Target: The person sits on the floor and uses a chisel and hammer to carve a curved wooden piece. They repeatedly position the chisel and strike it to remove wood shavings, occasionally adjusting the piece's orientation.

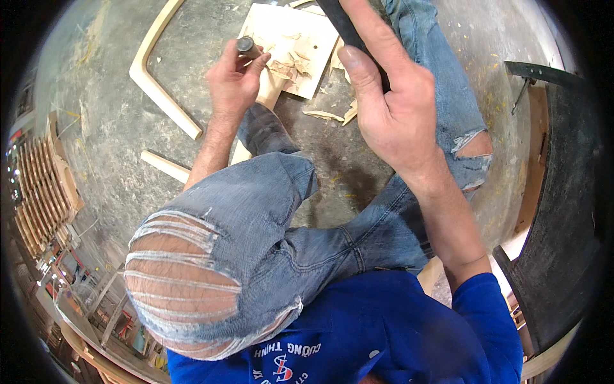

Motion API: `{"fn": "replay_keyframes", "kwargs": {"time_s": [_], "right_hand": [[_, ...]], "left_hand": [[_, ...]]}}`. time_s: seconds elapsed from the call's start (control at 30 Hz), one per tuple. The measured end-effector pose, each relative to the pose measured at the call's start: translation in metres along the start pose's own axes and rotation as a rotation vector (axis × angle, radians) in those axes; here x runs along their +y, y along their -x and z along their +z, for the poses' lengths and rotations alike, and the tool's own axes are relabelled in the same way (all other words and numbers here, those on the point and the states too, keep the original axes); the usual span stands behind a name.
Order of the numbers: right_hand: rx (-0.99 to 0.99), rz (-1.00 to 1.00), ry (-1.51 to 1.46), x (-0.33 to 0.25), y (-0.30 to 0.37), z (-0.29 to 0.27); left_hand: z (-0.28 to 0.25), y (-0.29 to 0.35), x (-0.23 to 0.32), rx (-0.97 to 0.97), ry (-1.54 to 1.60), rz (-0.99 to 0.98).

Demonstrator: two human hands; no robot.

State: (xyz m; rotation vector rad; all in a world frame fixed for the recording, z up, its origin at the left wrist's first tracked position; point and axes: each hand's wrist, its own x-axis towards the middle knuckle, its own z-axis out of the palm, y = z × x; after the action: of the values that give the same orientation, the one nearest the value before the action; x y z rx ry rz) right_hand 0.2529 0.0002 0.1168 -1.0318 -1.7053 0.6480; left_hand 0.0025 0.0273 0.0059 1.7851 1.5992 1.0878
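Head view, from the left: a pale bent wooden piece (pixel 146 72) lies on the floor (pixel 345 160). To its right, the left hand (pixel 236 80) grips a round-ended tool (pixel 246 45), foreshortened, its dark end toward the camera and its far end hidden. Just right of that tool spreads a pale, flat, squared board (pixel 323 40) strewn with curled wood chips (pixel 298 64); the left hand is nearer it. Farther right, the right hand (pixel 398 102) clasps a dark bar (pixel 348 27) slanting from upper left to lower right.
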Motion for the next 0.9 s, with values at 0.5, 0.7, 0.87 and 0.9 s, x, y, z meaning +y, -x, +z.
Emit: {"fn": "replay_keyframes", "kwargs": {"time_s": [0.5,0.7,0.87,0.9], "right_hand": [[-0.374,-0.065,0.243,-0.014,0.0,0.003],[-0.259,-0.104,0.194,-0.032,-0.01,0.005],[-0.63,0.182,0.378,-0.022,-0.006,0.009],[-0.514,0.122,0.29,-0.027,-0.011,0.005]], "left_hand": [[-0.001,0.005,0.014,0.029,0.055,-0.014],[-0.002,0.012,0.01,0.051,0.112,-0.039],[0.002,0.01,0.002,0.039,0.089,-0.078],[0.003,0.009,-0.002,0.051,0.141,-0.057]]}}
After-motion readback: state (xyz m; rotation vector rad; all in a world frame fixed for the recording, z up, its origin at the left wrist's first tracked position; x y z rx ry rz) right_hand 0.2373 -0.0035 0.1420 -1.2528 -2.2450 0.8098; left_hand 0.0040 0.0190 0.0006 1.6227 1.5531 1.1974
